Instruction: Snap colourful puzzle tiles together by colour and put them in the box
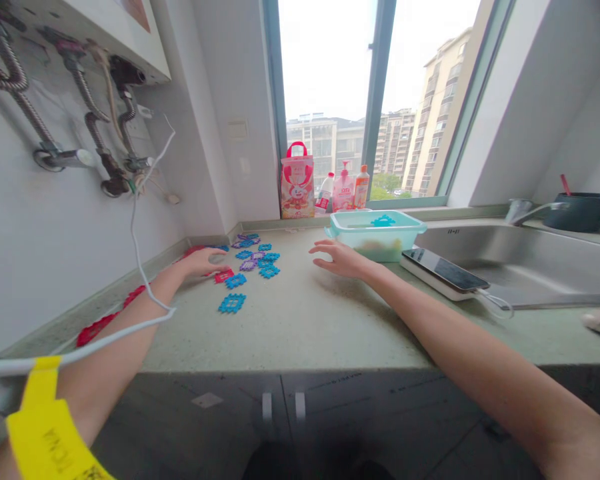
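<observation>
Several small plastic lattice tiles (pixel 253 261), blue, purple and red, lie scattered on the grey-green countertop (pixel 300 320). My left hand (pixel 203 261) rests flat on the counter at the left of the tiles, fingers stretched out, touching a red tile (pixel 224 275). My right hand (pixel 336 258) hovers open just left of a light turquoise plastic box (pixel 375 235), fingers spread and holding nothing. A blue tile (pixel 383 221) lies on top of the box. One blue tile (pixel 232 303) sits apart, nearer to me.
A phone on a white power bank (pixel 444 272) lies right of the box, beside the steel sink (pixel 520 257). Bottles and a pink bag (pixel 297 180) stand on the window sill. A white cable (pixel 145 280) hangs across my left arm. Red pieces (pixel 96 328) line the wall.
</observation>
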### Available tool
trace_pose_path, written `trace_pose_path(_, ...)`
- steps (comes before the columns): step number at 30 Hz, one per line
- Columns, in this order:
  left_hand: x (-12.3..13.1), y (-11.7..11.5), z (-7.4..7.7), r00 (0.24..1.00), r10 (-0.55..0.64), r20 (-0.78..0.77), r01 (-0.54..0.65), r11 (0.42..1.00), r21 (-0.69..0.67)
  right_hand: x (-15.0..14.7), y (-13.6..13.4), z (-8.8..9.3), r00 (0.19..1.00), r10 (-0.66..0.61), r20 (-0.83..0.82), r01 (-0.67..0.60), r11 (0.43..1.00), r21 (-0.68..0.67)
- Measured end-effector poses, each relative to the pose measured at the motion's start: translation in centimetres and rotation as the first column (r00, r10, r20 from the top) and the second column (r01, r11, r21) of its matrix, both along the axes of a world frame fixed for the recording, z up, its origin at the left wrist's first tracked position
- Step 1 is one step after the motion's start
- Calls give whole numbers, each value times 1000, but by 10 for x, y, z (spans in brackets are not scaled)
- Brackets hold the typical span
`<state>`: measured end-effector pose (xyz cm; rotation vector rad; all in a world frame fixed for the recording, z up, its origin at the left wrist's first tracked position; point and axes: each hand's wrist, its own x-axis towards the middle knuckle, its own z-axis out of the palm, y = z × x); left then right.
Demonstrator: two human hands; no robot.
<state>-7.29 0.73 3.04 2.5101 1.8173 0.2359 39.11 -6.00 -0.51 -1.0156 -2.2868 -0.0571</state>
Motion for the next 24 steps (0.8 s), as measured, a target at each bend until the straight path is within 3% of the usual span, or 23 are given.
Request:
trace_pose_path(2, 5, 0, -1, 999, -42, 22, 41, 998, 55, 0, 0, 0, 1000, 9, 5, -9, 1000, -4)
trace_pose_path(5, 33, 1, -12, 988, -147, 38, 142, 982, 121, -1, 0, 0, 1000, 22, 3, -22, 1000, -17)
trace_pose_path(10, 71, 10, -27, 954, -272, -124, 288, 947, 143, -1, 0, -1, 1000, 18, 10, -17, 999, -35)
trace_pose_path(13, 63, 13, -26, 935, -333, -125, 350, 924, 155, 0, 0, -1, 1000, 9, 2, -9, 999, -42)
trace_pose_path(19, 30, 10, -18, 936, -343, -84, 353, 914, 198, 1, 0, -1, 1000, 12, 19, -11, 999, -52)
trace_pose_path(24, 14, 12, -17, 953, -279, -116, 299, 927, 226, 1, 1, -4, 1000, 28, 10, -27, 999, -47)
